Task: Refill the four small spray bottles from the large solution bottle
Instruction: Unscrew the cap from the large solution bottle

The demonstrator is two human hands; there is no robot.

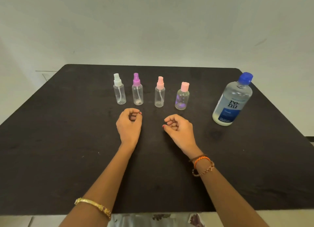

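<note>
Bottles: four small spray bottles [148,92] stand in a row just beyond both loosely curled, empty hands, left hand [129,125] and right hand [178,128]; one large solution bottle [232,99] stands far right.

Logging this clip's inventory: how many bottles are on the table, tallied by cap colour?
White cap: 1, the white-capped spray bottle
Purple cap: 1, the purple-capped spray bottle
Pink cap: 2, the pink-capped spray bottle and the short pink-capped bottle
Blue cap: 1, the large solution bottle
Total: 5 bottles, all upright on the black table.
</note>
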